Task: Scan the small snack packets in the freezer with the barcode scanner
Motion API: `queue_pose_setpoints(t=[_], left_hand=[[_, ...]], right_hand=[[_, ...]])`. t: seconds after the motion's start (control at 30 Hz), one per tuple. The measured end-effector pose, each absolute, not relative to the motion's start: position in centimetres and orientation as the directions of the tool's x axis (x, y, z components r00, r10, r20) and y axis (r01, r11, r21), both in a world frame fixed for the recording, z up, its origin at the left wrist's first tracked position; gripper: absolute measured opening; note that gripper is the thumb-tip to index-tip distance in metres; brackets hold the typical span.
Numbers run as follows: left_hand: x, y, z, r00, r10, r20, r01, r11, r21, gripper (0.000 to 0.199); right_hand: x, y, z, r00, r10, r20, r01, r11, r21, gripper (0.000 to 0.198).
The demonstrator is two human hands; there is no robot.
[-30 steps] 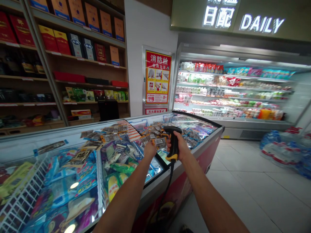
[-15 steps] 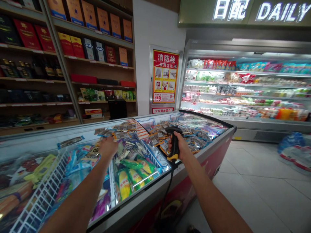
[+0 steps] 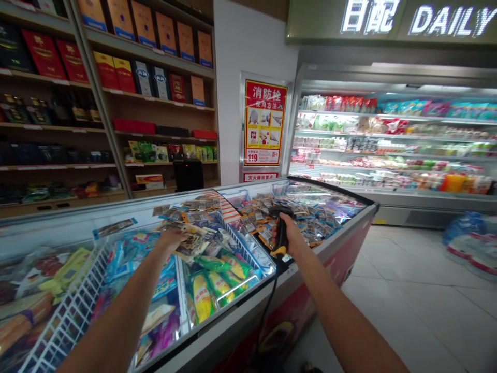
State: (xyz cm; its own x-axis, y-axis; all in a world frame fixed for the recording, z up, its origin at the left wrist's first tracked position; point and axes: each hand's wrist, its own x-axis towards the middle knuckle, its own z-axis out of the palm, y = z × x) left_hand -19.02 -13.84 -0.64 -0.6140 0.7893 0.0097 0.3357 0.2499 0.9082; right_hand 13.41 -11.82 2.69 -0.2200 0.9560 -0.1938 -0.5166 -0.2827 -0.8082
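Observation:
My left hand [image 3: 172, 240] is closed on the edge of a cream and black snack packet [image 3: 192, 242] over the glass top of the chest freezer [image 3: 229, 306]. Small brown packets [image 3: 204, 202] lie spread on the glass just beyond it. A black and yellow handheld barcode scanner [image 3: 280, 243] is gripped upright in my right hand [image 3: 292, 235], its head tipped toward more small packets [image 3: 306, 223] at the right. From the handle, a black cord [image 3: 267, 303] hangs down the freezer's front.
Inside the freezer, white wire baskets [image 3: 70, 311] divide bagged goods, among them green and yellow corn packs [image 3: 204, 298]. Shelves of boxes and bottles [image 3: 155, 103] stand at the back left. A lit refrigerated display [image 3: 388, 150] is at the right, with wrapped water bottles [image 3: 468, 228] on the floor.
The cream and black packet has moved from the left of my left hand to its right. My left hand has barely shifted; the scanner has moved slightly right.

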Motion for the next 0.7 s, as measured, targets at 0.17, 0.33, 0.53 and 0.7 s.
queue_pose_setpoints(t=[0.17,0.33,0.53,0.7], left_hand=[[-12.7,-11.5,-0.3,-0.356,0.928,-0.107,-0.035,0.102,0.994,0.005],[-8.9,-7.6,-0.2,-0.292,0.936,-0.195,-0.384,0.072,0.92,0.009],[-6.1,-3.7,-0.5,-0.355,0.933,-0.065,-0.452,-0.11,0.885,0.024],[-6.7,-2.3,-1.7,-0.459,0.884,0.088,-0.266,-0.231,0.936,0.018]], right_hand=[[13.0,-11.9,3.2,-0.217,0.958,-0.185,-0.504,-0.272,-0.82,0.022],[12.9,-11.5,3.6,-0.266,0.952,-0.152,-0.512,-0.273,-0.814,0.025],[13.2,-10.8,4.2,-0.234,0.959,-0.162,-0.527,-0.266,-0.807,0.023],[13.2,-8.9,3.9,-0.229,0.961,-0.155,-0.559,-0.259,-0.788,0.025]])
